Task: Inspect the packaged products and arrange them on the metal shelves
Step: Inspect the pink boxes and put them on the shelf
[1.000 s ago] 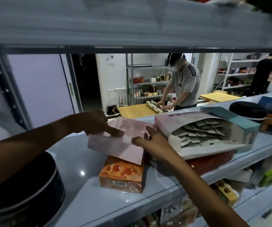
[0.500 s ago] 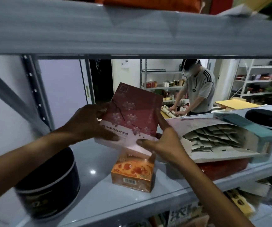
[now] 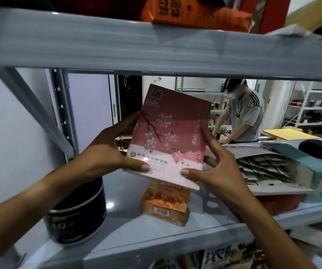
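Fingers of my left hand vanish behind the pink blossom box; only the thumb shows on its glossy front. My right hand pinches the lower right corner. Flat card box, held tilted at frame centre above the orange carton on the grey metal shelf. Small print blurred.
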